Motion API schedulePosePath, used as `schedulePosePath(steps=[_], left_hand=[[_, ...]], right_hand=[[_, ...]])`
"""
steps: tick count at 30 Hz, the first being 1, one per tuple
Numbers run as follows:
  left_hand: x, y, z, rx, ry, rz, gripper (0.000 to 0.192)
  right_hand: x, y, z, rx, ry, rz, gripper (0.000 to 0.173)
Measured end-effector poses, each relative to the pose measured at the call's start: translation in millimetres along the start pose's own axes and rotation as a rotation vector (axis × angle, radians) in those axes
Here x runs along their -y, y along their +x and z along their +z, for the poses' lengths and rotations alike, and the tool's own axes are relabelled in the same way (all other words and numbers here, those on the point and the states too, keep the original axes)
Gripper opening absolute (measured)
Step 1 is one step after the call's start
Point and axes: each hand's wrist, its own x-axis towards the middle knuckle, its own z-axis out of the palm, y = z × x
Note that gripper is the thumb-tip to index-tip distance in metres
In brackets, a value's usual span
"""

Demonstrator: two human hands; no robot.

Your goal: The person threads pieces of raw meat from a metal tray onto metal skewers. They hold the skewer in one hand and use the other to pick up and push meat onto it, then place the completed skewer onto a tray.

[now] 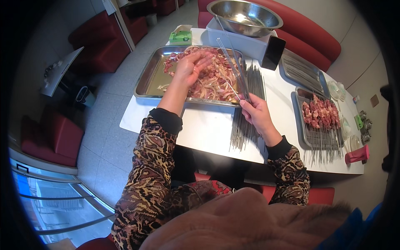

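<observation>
Held over a deep metal tray (147, 89) is my left hand (190, 67), its palm turned up and its fingers extended. Raw meat pieces mixed with sliced onion (212, 84) fill much of that tray, with liquid pooled at its left. I see nothing clearly gripped in the left hand. My right hand (254, 109) is closed around several thin metal skewers (234, 59) by the tray's near right corner. Most of them point up and away; one slants left over the meat. Beneath that hand, a thick pile of loose skewers (242, 134) lies on the white table (206, 125).
A second tray (301, 132) at the right holds skewered meat (320, 112). Behind it, another tray (304, 75) contains skewers. A phone (273, 53) leans against a plastic bin (215, 29) bearing a steel bowl (245, 18). A tissue pack (181, 37) and pink container (357, 154) stand nearby.
</observation>
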Motion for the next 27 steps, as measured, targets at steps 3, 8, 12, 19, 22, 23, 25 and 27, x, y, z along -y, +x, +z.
schedulePosePath(steps=[3, 8, 12, 19, 22, 23, 25, 27], left_hand=[[-2.8, -3.4, 3.8, -0.078, 0.152, 0.078, 0.023], [-3.6, -4.7, 5.7, -0.062, 0.201, 0.091, 0.022], [-5.5, -2.5, 2.2, -0.023, 0.195, 0.120, 0.022], [-5.3, -2.9, 2.3, -0.031, 0.195, 0.117, 0.020], [-5.0, -4.2, 4.5, -0.018, 0.153, 0.089, 0.018], [-5.1, -5.3, 5.4, -0.015, 0.128, 0.078, 0.018], [-6.0, -6.0, 4.8, 0.011, 0.090, 0.064, 0.018], [-7.6, -7.3, 4.6, 0.058, 0.060, 0.052, 0.019]], right_hand=[[-0.2, -0.6, -0.8, 0.012, 0.012, -0.009, 0.022], [-1.3, 0.2, 0.2, 0.020, -0.009, -0.007, 0.021], [0.0, -0.8, 1.6, 0.019, -0.023, 0.030, 0.020], [1.5, -2.3, 1.3, 0.035, -0.015, 0.053, 0.017], [-1.0, -1.4, -0.2, 0.046, -0.008, 0.050, 0.018], [-1.6, -1.5, -0.1, 0.045, 0.003, 0.047, 0.018], [-1.8, -1.6, 0.6, 0.047, 0.022, 0.046, 0.019], [-0.9, -2.1, 1.4, 0.050, 0.037, 0.050, 0.019]])
